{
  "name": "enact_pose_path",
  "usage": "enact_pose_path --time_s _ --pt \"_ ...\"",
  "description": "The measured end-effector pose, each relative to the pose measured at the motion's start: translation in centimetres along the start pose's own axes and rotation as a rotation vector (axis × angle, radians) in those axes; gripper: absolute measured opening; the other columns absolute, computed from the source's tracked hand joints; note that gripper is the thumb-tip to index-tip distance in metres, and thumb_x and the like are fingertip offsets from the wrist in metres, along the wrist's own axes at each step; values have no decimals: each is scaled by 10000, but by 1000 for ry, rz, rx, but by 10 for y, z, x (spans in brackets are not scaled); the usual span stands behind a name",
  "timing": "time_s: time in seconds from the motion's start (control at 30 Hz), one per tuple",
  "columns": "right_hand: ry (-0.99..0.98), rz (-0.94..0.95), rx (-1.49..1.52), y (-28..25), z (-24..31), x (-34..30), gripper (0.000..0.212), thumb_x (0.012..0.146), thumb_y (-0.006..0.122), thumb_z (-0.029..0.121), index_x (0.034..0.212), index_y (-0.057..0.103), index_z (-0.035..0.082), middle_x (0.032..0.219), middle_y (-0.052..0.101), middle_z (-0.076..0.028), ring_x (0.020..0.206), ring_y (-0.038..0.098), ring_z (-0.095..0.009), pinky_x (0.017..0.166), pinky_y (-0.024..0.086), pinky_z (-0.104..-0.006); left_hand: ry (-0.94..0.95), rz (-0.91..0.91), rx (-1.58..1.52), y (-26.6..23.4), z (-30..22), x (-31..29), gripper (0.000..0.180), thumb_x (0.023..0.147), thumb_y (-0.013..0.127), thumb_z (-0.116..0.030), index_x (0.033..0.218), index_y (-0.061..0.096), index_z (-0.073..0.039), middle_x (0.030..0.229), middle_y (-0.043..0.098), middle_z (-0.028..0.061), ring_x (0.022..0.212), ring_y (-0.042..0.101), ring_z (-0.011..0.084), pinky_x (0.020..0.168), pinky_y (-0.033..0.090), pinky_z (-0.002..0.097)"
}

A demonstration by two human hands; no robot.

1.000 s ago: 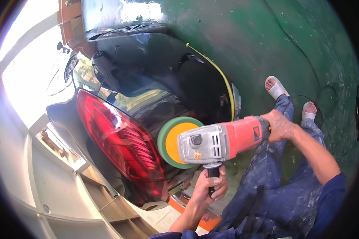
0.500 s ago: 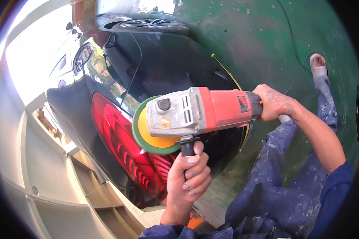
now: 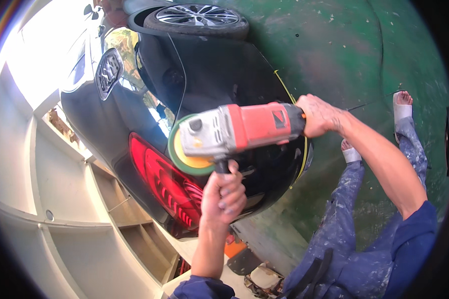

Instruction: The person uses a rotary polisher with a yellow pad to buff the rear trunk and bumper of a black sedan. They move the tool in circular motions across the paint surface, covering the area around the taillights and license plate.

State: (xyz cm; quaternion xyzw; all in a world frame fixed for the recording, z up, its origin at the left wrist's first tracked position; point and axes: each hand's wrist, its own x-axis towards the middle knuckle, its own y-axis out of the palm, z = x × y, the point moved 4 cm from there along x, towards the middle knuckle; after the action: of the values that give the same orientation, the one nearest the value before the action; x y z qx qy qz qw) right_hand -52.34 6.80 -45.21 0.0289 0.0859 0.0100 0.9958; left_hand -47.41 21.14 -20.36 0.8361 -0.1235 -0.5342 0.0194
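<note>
A red and grey power polisher [image 3: 257, 125] lies across the middle of the view, its green and yellow round pad [image 3: 184, 154] over the rear side of a black car [image 3: 224, 74]. My right hand [image 3: 318, 117] is wrapped round the polisher's dark rear end. Below the head, my left hand [image 3: 224, 197] grips the black side handle. The pad overlaps the panel just above the red tail light [image 3: 159, 182]; whether it touches the paint I cannot tell. Yellow tape [image 3: 303, 154] runs along the car's lower edge.
At the left stands a pale shelf unit [image 3: 75, 199] close to the car. The car's wheel [image 3: 197, 20] is at the top. A thin cable [image 3: 380, 55] crosses the green floor [image 3: 334, 65]. Near my legs, an orange object [image 3: 234, 247] and a dark bin-like thing [image 3: 244, 261] sit low.
The polisher and both hands have shifted left and slightly up in view. More of the wheel and floor shows, as the view has moved too. Both hands keep their hold.
</note>
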Motion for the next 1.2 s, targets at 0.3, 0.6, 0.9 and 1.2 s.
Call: enact_pose_path --time_s 0.3,0.6,0.9,1.2 --pt "-53 91 -21 52 2 -57 265 552 676 13 816 674 34 769 674 -218 798 676 -414 710 548 -450 -74 -206 200 -71 91 -62 143 796 640 -63 914 561 -44 530 361 -4 349 300 98 325 266 278" --pt "-68 198 -113 41 22 -50 274 520 693 36 793 662 43 738 668 -190 774 671 -405 691 534 -444 -24 -69 58 -55 96 -79 77 872 548 0 947 539 -17 539 360 -11 382 329 89 367 304 269" --pt "-147 140 -68 27 29 -36 270 524 701 59 788 648 40 757 675 -196 794 672 -414 730 552 -450 121 -219 205 -49 86 -86 128 816 624 -21 924 558 2 497 359 -14 337 320 91 334 255 267" --pt "-38 73 -40 45 8 -44 216 537 655 9 752 640 5 736 658 -226 780 663 -429 695 541 -428 83 -108 166 -66 83 -50 56 848 568 -30 885 533 -7 502 345 -18 328 314 82 309 293 257"
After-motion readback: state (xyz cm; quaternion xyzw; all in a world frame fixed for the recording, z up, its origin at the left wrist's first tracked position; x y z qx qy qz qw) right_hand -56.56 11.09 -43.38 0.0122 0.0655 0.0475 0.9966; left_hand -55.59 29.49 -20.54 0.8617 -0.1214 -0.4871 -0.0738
